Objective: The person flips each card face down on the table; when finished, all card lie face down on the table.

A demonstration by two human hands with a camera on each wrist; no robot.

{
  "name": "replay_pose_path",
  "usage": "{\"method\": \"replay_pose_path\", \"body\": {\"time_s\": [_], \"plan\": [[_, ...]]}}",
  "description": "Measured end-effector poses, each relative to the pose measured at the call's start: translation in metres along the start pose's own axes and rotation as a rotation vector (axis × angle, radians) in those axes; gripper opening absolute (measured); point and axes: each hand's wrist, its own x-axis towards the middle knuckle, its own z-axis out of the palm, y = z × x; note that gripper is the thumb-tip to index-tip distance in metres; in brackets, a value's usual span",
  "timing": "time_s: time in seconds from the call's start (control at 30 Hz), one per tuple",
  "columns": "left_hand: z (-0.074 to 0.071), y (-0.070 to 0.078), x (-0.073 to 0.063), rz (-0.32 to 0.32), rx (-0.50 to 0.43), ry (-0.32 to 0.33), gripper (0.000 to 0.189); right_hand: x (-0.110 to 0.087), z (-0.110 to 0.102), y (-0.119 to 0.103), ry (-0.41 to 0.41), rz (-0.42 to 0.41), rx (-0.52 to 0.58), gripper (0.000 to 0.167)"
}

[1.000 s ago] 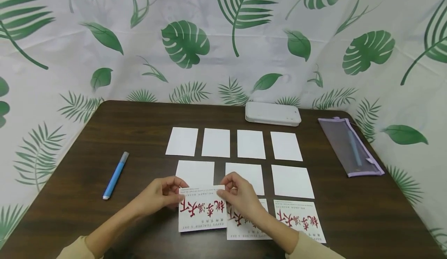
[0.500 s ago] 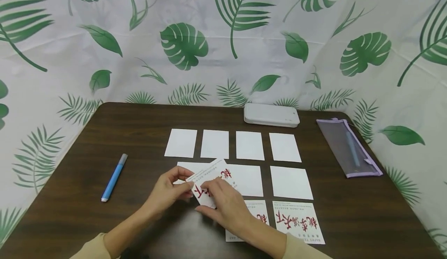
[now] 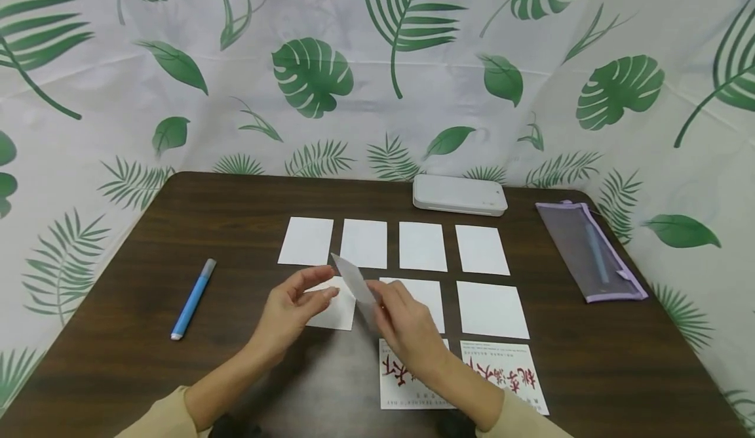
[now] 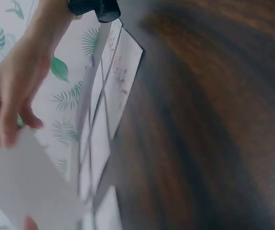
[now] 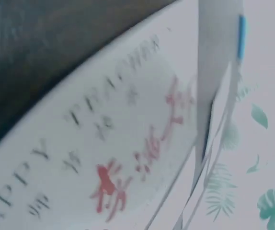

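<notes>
Held card [image 3: 352, 277] has swung from lying print-up between both hands to a steep tilt, plain side showing; left hand [image 3: 289, 310] has let go its corner pinch, and right hand [image 3: 407, 326] now has the card alone by the look of it. Right hand: fingers and thumb closed on the card's edge, pinching it above the table [image 3: 118, 359]. Left hand: half open, thumb and fingers spread apart, tips just beside the card's left edge; whether any tip touches, can't tell.

Card sits between the two hands, up off the surface. Below it, between the hands, blank middle-row card [image 3: 330, 313], partly covered by the left fingers and the held card. Second blank card [image 3: 421, 300] just beyond right hand, third blank card [image 3: 493, 310] to its right. Row of four blank cards [image 3: 307, 241] farther out past both hands. Near side of right hand: printed card [image 3: 407, 392] with red characters, partly under the forearm; another printed card [image 3: 507, 372] right of it, also partly covered.

Blue marker [image 3: 193, 300] left of left hand. White case [image 3: 460, 194] well beyond right hand; purple-edged mesh pouch [image 3: 590, 261] far to its right.
</notes>
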Motion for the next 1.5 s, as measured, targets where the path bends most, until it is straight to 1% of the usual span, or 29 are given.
{"method": "replay_pose_path", "body": {"time_s": [0.13,0.2,0.3,0.37,0.43,0.5,0.57,0.67,0.77,0.83,0.93,1.03,1.1,1.17,1.3,1.5], "plan": [[-0.007,-0.01,0.003,-0.038,0.053,0.08,0.049,0.002,-0.007,0.004,0.06,0.191,0.204,0.039],[-0.01,-0.014,0.004,-0.049,0.07,0.092,0.051,0.003,-0.008,0.005,0.07,0.294,0.314,0.038],[-0.013,-0.018,0.003,-0.04,0.092,0.098,0.052,0.002,-0.007,0.007,0.05,0.46,0.442,0.037],[-0.016,-0.02,0.001,-0.029,0.117,0.104,0.051,0.0,-0.005,0.008,0.025,0.559,0.496,0.039],[-0.019,-0.022,-0.002,-0.018,0.167,0.109,0.05,-0.003,-0.002,0.009,-0.003,0.642,0.535,0.042],[-0.022,-0.023,-0.005,-0.015,0.219,0.104,0.05,-0.006,0.001,0.011,-0.03,0.701,0.56,0.043],[-0.024,-0.024,-0.009,-0.017,0.265,0.087,0.05,-0.01,0.003,0.012,-0.06,0.736,0.564,0.044],[-0.028,-0.025,-0.015,-0.029,0.306,0.063,0.051,-0.016,0.006,0.011,-0.111,0.75,0.548,0.043],[-0.034,-0.026,-0.022,-0.043,0.36,0.038,0.051,-0.023,0.009,0.008,-0.19,0.727,0.514,0.042],[-0.039,-0.027,-0.028,-0.046,0.409,0.005,0.053,-0.028,0.011,0.006,-0.25,0.71,0.5,0.041],[-0.046,-0.028,-0.037,-0.055,0.487,-0.041,0.054,-0.035,0.015,0.001,-0.32,0.68,0.515,0.039],[-0.05,-0.029,-0.045,-0.075,0.544,-0.077,0.053,-0.04,0.018,-0.003,-0.351,0.661,0.558,0.036],[-0.052,-0.031,-0.05,-0.081,0.555,-0.095,0.054,-0.041,0.021,-0.006,-0.36,0.65,0.581,0.034],[-0.053,-0.032,-0.053,-0.103,0.56,-0.105,0.054,-0.042,0.023,-0.009,-0.368,0.63,0.567,0.033],[-0.058,-0.035,-0.058,-0.123,0.57,-0.102,0.055,-0.041,0.027,-0.014,-0.373,0.572,0.469,0.029],[-0.066,-0.036,-0.064,-0.139,0.634,-0.092,0.052,-0.044,0.031,-0.02,-0.398,0.508,0.26,0.028]]}}
